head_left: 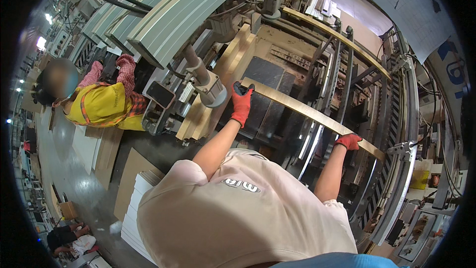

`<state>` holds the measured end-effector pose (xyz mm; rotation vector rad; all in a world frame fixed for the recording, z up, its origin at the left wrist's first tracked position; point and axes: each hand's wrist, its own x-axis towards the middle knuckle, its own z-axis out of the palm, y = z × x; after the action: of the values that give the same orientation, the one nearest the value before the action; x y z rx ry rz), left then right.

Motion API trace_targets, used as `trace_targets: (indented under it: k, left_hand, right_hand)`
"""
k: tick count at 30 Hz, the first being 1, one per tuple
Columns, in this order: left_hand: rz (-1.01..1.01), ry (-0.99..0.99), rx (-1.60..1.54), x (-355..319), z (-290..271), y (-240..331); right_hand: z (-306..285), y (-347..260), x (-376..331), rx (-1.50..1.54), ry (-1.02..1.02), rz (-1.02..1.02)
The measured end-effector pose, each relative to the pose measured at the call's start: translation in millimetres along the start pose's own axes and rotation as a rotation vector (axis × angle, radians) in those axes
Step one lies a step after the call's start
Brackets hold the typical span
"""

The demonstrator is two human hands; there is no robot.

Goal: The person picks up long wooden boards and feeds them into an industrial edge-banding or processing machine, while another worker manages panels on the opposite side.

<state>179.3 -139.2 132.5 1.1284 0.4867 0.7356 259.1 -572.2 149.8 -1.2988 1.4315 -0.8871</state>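
Btwn L hand (242, 103) & R hand (349, 141), both gripping it nr its ends, a long tan strip (301, 107) is spanning the machine (267, 69), not yet let go, w/ a similar strip (337, 35) already lying beyond both hands.

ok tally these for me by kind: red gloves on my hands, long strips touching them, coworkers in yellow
Red gloves: 2
Long wood-toned strip: 1
Coworker in yellow: 1
Total: 4

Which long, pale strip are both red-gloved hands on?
The near strip: left hand at one end, right hand toward the other. Neither touches the far strip.
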Motion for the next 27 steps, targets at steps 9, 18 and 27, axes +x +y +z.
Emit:
trace_targets:
  k: [9, 18, 27]
  left_hand:
    - [-0.090, -0.004, -0.001, -2.2, -0.9, 18.4]
    - [0.031, 0.004, 0.301, -12.5, 5.1, 34.6]
    - [-0.030, 0.222, 0.354, -11.2, -103.0, -35.6]
  right_hand:
    - [-10.2, 16.8, 25.8, -0.026, -0.274, 0.010]
    - [-34.3, 51.2, 116.0, 0.120, -1.146, -0.373]
    - [-39.5, 39.4, 77.3, -0.534, -0.876, -1.321]
